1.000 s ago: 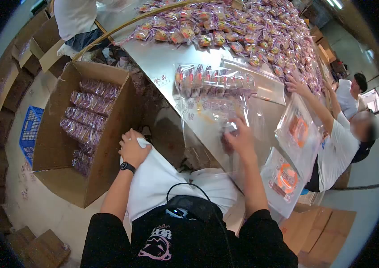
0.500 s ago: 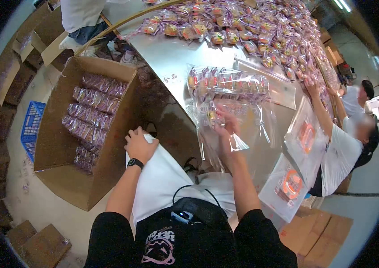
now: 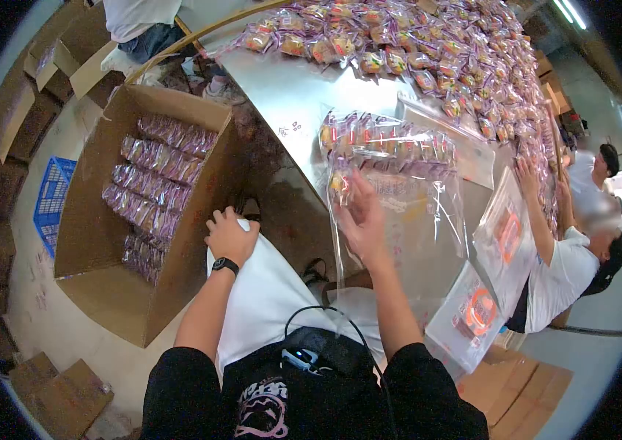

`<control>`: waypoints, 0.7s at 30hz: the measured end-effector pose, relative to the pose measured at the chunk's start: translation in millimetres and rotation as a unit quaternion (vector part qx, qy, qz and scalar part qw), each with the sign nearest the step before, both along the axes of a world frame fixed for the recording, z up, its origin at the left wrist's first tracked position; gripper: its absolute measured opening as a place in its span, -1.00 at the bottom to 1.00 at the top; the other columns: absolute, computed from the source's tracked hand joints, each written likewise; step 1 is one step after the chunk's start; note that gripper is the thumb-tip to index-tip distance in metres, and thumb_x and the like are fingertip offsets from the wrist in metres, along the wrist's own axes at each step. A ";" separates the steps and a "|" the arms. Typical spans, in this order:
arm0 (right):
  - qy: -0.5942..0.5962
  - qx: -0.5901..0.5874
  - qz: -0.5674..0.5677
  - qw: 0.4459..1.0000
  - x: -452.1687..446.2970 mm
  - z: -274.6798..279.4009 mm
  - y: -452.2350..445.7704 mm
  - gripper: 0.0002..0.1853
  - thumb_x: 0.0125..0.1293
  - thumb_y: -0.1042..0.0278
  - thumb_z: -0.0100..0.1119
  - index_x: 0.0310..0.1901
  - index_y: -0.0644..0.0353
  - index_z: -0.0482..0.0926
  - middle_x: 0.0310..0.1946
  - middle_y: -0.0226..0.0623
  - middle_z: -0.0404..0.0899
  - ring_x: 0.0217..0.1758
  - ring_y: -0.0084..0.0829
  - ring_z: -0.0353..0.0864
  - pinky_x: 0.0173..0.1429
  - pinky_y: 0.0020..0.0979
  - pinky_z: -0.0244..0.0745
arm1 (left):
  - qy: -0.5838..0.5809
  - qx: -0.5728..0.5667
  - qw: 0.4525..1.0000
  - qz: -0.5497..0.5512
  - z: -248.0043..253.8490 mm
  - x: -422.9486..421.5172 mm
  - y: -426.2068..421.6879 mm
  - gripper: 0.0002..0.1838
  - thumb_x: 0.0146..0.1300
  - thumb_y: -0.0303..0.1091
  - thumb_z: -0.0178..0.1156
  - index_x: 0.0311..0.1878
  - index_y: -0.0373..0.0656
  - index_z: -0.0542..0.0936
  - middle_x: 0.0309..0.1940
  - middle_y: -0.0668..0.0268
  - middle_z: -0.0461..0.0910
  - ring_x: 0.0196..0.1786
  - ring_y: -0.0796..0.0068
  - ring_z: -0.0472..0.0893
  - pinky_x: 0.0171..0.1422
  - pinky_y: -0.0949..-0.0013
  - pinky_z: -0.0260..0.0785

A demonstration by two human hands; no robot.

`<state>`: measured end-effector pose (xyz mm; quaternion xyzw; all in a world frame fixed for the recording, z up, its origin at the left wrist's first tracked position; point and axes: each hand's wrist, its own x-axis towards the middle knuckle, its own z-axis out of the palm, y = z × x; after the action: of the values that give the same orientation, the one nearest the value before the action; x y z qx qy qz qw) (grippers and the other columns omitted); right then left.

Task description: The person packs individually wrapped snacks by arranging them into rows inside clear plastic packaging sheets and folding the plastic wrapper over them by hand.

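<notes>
My left hand [image 3: 232,236] rests on my left thigh with its fingers spread and nothing in it. Over the metal table [image 3: 282,95], my right hand [image 3: 362,220] reaches into a large clear bag [image 3: 436,220]. Its fingertips are at a small wrapped packet [image 3: 339,185], with the thumb apart from the fingers. Beyond that packet, a row of wrapped packets [image 3: 392,139] lies in the far part of the bag. The small packet sits by the left end of this row.
An open carton [image 3: 105,282] with rows of packets [image 3: 153,183] stands left. Many loose packets [image 3: 428,44] cover the table's far side. Printed bags [image 3: 472,315] lie right, near a co-worker [image 3: 560,271]. A blue crate [image 3: 53,205] stands beyond the carton.
My right hand has moved forward and left with the small packet, up to the left end of the row. Its fingers have loosened around the packet. My left hand stays on my thigh.
</notes>
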<state>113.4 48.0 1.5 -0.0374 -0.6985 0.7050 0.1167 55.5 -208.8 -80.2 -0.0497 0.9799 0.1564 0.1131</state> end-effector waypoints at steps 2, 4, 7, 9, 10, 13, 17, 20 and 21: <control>-0.089 0.100 -0.018 0.991 3.2 13.1 -2.4 -0.17 0.37 0.57 0.36 0.61 0.21 0.18 0.63 -0.08 0.19 0.65 -0.17 0.27 0.68 -0.16 0.18 | 0.014 -0.006 1.000 0.001 0.2 4.0 2.6 -0.36 0.23 0.08 0.25 0.25 -0.17 0.53 0.18 0.06 0.47 0.29 -0.11 0.48 0.16 -0.30 0.50; 0.003 0.287 -0.023 0.958 5.7 7.1 8.4 -0.13 0.35 0.45 0.42 0.62 0.19 0.16 0.61 -0.05 0.22 0.60 -0.19 0.32 0.63 -0.15 0.27 | 0.006 0.003 1.000 0.001 2.3 2.5 4.4 -0.36 0.22 0.08 0.25 0.25 -0.16 0.53 0.18 0.06 0.47 0.29 -0.11 0.48 0.17 -0.30 0.49; 0.089 0.325 -0.047 0.940 5.8 -1.4 9.6 -0.10 0.33 0.35 0.45 0.62 0.21 0.17 0.46 0.03 0.38 0.41 -0.11 0.53 0.47 -0.14 0.47 | 0.010 0.004 1.000 0.004 1.9 3.5 3.0 -0.36 0.22 0.08 0.26 0.25 -0.15 0.54 0.19 0.05 0.48 0.30 -0.12 0.47 0.18 -0.31 0.48; 0.084 0.224 -0.062 0.969 12.4 1.2 4.5 -0.12 0.32 0.34 0.46 0.60 0.24 0.21 0.38 0.04 0.46 0.29 -0.07 0.61 0.40 -0.13 0.52 | 0.004 0.002 1.000 0.005 1.9 4.1 2.0 -0.36 0.22 0.08 0.26 0.25 -0.15 0.54 0.19 0.05 0.48 0.29 -0.12 0.48 0.19 -0.31 0.47; 0.085 0.206 -0.086 0.971 13.5 2.2 2.3 -0.20 0.29 0.32 0.48 0.51 0.28 0.33 0.23 0.05 0.55 0.17 -0.05 0.66 0.30 -0.13 0.57 | 0.002 0.005 1.000 0.006 2.7 4.3 1.9 -0.36 0.22 0.08 0.26 0.25 -0.15 0.54 0.19 0.05 0.48 0.30 -0.12 0.47 0.19 -0.30 0.47; -0.020 0.288 -0.099 0.952 23.9 -2.7 16.4 -0.25 0.31 0.46 0.46 0.51 0.22 0.36 0.21 -0.09 0.63 0.24 -0.21 0.67 0.32 -0.14 0.54 | -0.005 0.009 1.000 0.005 9.1 3.6 1.7 -0.36 0.22 0.07 0.26 0.26 -0.15 0.53 0.20 0.05 0.48 0.31 -0.12 0.47 0.21 -0.30 0.47; -0.066 0.315 -0.138 0.937 18.7 24.0 -3.0 -0.37 0.27 0.32 0.51 0.35 0.25 0.52 0.02 -0.06 0.71 0.08 -0.19 0.72 0.17 -0.16 0.60 | -0.010 0.007 1.000 0.003 10.5 5.1 3.2 -0.33 0.23 0.07 0.27 0.30 -0.15 0.52 0.23 0.03 0.47 0.33 -0.12 0.46 0.23 -0.29 0.46; -0.040 0.304 -0.171 0.936 12.8 26.7 -15.5 -0.43 0.26 0.26 0.51 0.26 0.27 0.58 -0.02 -0.03 0.71 0.07 -0.09 0.69 0.19 -0.11 0.56 | -0.008 -0.004 1.000 0.002 8.9 6.7 3.4 -0.32 0.23 0.08 0.27 0.32 -0.15 0.51 0.25 0.02 0.47 0.33 -0.12 0.45 0.23 -0.29 0.46; -0.031 0.315 -0.178 0.932 11.4 19.6 -16.4 -0.43 0.26 0.26 0.51 0.27 0.26 0.57 -0.04 -0.03 0.72 0.07 -0.08 0.69 0.21 -0.11 0.55 | -0.009 -0.009 1.000 0.002 8.8 7.0 3.2 -0.32 0.24 0.08 0.27 0.33 -0.15 0.51 0.26 0.02 0.46 0.33 -0.12 0.45 0.24 -0.29 0.46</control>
<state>124.9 31.6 21.1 -0.1440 -0.8701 0.4146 0.2245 62.6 -205.5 -71.4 -0.0544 0.9801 0.1478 0.1206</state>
